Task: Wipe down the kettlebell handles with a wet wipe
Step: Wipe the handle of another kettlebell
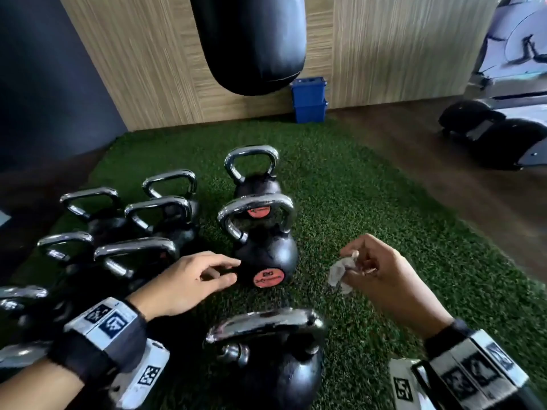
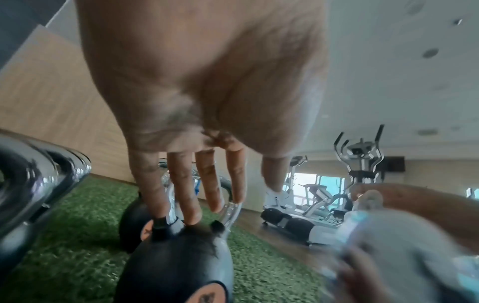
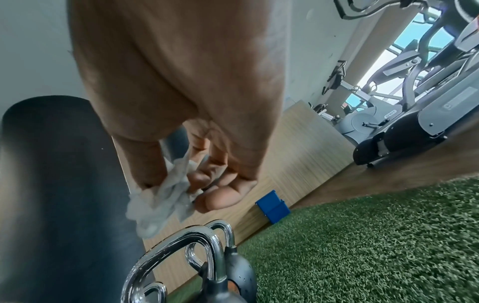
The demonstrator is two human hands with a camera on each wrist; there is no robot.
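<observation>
Several black kettlebells with chrome handles stand on green turf. The middle kettlebell (image 1: 268,258) has orange labels and a chrome handle (image 1: 256,207). My left hand (image 1: 225,272) reaches to the left side of its body with relaxed fingers, the fingertips (image 2: 193,213) at the black surface, holding nothing. My right hand (image 1: 355,263) hovers to the right of that kettlebell and pinches a crumpled white wet wipe (image 1: 340,272). The right wrist view shows the wipe (image 3: 160,201) hanging from thumb and fingers just above a chrome handle (image 3: 176,242).
More kettlebells (image 1: 133,220) crowd the left, and one (image 1: 275,365) stands close in front of me. A black punching bag (image 1: 248,39) hangs ahead, with a blue box (image 1: 309,100) at the wooden wall. Exercise machines (image 1: 503,122) stand on the wood floor at right.
</observation>
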